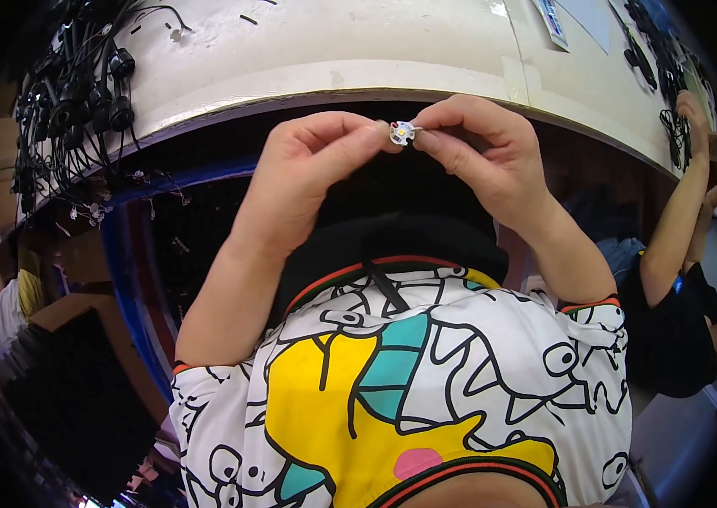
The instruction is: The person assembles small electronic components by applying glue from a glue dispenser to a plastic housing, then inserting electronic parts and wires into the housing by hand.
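Observation:
A small round white LED board point(402, 133) with a yellow centre is held up just before the table's near edge. My left hand point(312, 157) pinches its left rim between thumb and forefinger, where a bit of red shows. From the right, the thumb and forefinger of my right hand point(494, 157) close at the board's other side. A thin pale piece, perhaps a wire end, shows between those right fingertips and the board; it is too small to name. Both hands hang above the dark gap between the table and my lap.
The white table point(290, 51) curves across the top. Black cables point(79, 102) with round connectors pile up at its left and hang over the edge. More black cables point(676, 131) lie at the right, near a co-worker's arm point(680, 207). A cardboard box point(113, 326) stands lower left.

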Action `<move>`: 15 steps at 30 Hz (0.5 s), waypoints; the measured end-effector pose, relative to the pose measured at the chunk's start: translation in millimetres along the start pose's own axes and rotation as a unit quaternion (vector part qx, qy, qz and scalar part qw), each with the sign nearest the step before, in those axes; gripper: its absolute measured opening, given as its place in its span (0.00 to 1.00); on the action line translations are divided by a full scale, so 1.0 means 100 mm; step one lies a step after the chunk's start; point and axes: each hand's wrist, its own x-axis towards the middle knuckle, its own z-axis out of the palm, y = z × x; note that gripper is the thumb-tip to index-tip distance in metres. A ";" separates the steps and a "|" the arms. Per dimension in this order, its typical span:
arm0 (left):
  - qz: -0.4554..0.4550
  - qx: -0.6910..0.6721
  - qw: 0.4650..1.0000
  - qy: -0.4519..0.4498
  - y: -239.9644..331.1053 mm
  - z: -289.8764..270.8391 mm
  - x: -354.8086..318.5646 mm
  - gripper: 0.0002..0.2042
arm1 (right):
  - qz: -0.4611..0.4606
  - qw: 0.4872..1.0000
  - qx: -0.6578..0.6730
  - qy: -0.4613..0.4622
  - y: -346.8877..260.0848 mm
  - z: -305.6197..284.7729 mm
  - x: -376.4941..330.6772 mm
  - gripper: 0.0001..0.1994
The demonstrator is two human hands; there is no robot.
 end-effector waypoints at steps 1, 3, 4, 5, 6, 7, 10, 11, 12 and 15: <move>-0.001 0.001 1.000 -0.003 0.01 -0.01 0.01 0.07 | 0.001 1.000 0.000 0.003 -0.01 -0.02 0.00 0.04; 0.040 0.093 0.995 -0.004 0.04 -0.04 0.00 0.08 | 0.003 0.999 0.011 -0.041 -0.02 -0.02 0.01 0.04; 0.030 0.131 0.991 -0.021 0.06 -0.05 0.00 0.08 | 0.003 0.999 0.011 -0.041 -0.02 -0.02 0.00 0.04; 0.029 0.131 0.991 -0.020 0.07 -0.06 0.01 0.08 | -0.003 0.999 0.014 -0.040 -0.01 -0.01 0.01 0.04; 0.016 0.134 0.991 -0.025 0.07 -0.06 0.02 0.08 | -0.010 0.999 0.017 -0.039 -0.01 0.00 0.02 0.04; 0.004 0.136 0.990 -0.031 0.07 -0.06 0.04 0.08 | -0.009 0.999 0.018 -0.040 -0.01 -0.01 0.03 0.04; -0.005 0.078 0.997 -0.026 -0.01 -0.04 0.04 0.08 | -0.018 1.000 0.000 -0.019 -0.01 0.00 0.02 0.04; -0.005 0.077 0.997 -0.027 0.00 -0.04 0.04 0.08 | -0.017 1.000 -0.005 -0.016 0.00 0.00 0.02 0.03; -0.020 0.071 0.997 -0.028 0.02 -0.04 0.03 0.08 | -0.016 1.000 -0.010 -0.014 0.00 0.01 0.02 0.03; -0.031 0.059 0.997 -0.034 0.02 -0.05 0.04 0.08 | -0.012 0.999 -0.038 -0.029 -0.02 0.00 0.05 0.04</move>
